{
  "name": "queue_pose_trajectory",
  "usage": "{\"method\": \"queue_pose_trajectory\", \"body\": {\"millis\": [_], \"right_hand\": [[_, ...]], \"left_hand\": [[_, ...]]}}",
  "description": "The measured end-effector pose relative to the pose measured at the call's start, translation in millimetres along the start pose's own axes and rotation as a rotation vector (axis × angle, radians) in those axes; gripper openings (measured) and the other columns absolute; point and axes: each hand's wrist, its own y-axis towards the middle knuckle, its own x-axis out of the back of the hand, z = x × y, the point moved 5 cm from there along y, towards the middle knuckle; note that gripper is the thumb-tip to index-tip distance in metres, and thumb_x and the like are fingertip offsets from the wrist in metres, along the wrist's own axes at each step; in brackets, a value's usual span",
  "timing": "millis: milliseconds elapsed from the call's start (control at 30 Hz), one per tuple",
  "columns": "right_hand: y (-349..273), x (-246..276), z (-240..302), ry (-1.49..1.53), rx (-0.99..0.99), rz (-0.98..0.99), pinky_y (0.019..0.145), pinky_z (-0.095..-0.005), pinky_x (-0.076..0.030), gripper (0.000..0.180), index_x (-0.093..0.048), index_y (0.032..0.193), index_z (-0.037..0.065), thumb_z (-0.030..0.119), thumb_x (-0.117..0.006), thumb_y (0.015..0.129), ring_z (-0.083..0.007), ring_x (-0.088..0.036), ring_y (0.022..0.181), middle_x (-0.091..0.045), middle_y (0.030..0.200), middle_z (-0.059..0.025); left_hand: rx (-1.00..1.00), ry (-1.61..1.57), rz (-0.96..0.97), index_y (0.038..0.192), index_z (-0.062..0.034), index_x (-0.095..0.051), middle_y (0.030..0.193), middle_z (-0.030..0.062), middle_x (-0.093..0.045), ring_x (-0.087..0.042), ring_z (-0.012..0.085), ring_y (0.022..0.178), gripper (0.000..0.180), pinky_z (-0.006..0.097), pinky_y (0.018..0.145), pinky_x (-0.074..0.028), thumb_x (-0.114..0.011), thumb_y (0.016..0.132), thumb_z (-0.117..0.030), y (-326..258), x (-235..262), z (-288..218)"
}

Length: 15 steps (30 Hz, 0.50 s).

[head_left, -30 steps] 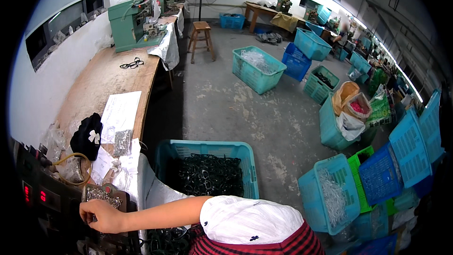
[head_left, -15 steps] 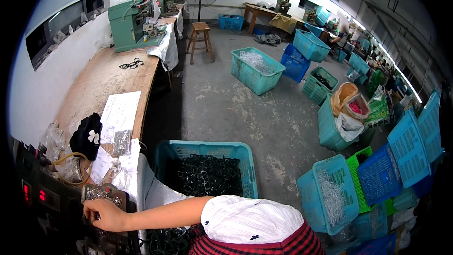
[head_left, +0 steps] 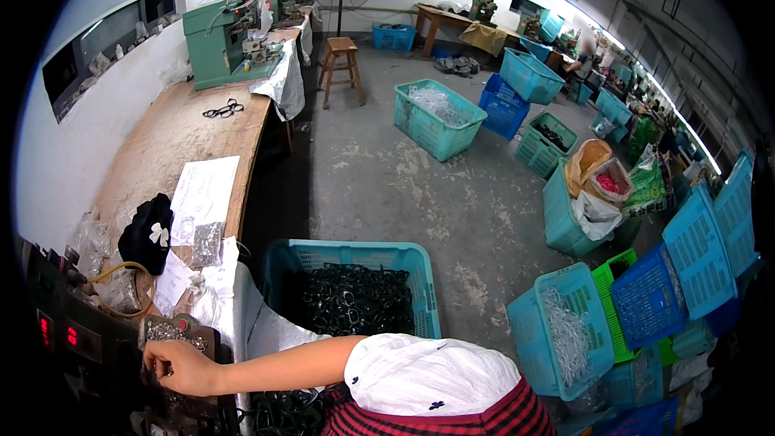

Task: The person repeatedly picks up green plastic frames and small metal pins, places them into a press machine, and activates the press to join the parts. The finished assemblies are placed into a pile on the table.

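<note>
My right hand (head_left: 182, 366) reaches in from the lower right, its bare forearm stretched across to the machine. Its fingers are bent down and drawn together at a dark machine part; whatever is between them is too small or hidden to tell. Right beside the fingers is a tray of small metal pieces (head_left: 168, 330) with a red button at its corner. The dark machine (head_left: 89, 341) with red lit displays stands at the left edge. My left hand is out of view. Below my forearm lies a pile of black eyeglass frames (head_left: 286, 412).
A teal basket (head_left: 432, 291) full of black frames stands beyond my forearm. On the wooden bench (head_left: 173, 125) are papers (head_left: 202, 194), a black cloth item (head_left: 145, 230) and a pair of glasses (head_left: 223, 109). Baskets crowd the right; a stool (head_left: 342, 73) stands farther off.
My right hand stays at the same spot, with only a slight shift of the fingers. The rest of the scene looks the same.
</note>
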Motion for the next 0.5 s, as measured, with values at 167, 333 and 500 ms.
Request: {"method": "queue_pose_trajectory", "body": {"millis": [167, 333, 500], "right_hand": [[-1.2, 16.8, -7.5, 0.056, -0.009, -0.082, 0.062, -0.0318, -0.045, 0.026, -0.055, 0.096, 0.002, -0.001, -0.062, 0.071, -0.0193, -0.06, 0.065, -0.06, 0.069, -0.008], [-9.5, 9.5, -3.9, -0.004, -0.013, -0.095, 0.064, -0.0316, -0.045, 0.031, -0.053, 0.101, 0.001, -0.003, -0.061, 0.071, -0.0182, -0.059, 0.065, -0.06, 0.068, -0.0078], [-6.7, -25.7, 12.8, 0.164, -0.037, 0.069, 0.069, -0.0322, -0.044, 0.035, -0.05, 0.104, 0.001, -0.004, -0.062, 0.072, -0.0191, -0.059, 0.07, -0.061, 0.07, -0.0078]], "left_hand": [[-0.005, 0.008, 0.009, 0.101, 0.0022, -0.057, 0.097, 0.0153, -0.064, -0.065, 0.0219, 0.085, 0.011, 0.032, 0.072, -0.055, -0.058, 0.091, 0.007, -5.5, 4.4, 4.7], [0.038, 0.025, 0.004, 0.1, 0.0021, -0.056, 0.097, 0.0148, -0.064, -0.065, 0.0213, 0.086, 0.011, 0.032, 0.072, -0.055, -0.057, 0.09, 0.007, -13.8, 11.2, 7.4], [0.09, 0.037, -0.025, 0.1, 0.0019, -0.056, 0.096, 0.0144, -0.064, -0.064, 0.0208, 0.086, 0.011, 0.031, 0.073, -0.055, -0.057, 0.09, 0.008, -14.2, 15.3, 22.3]]}}
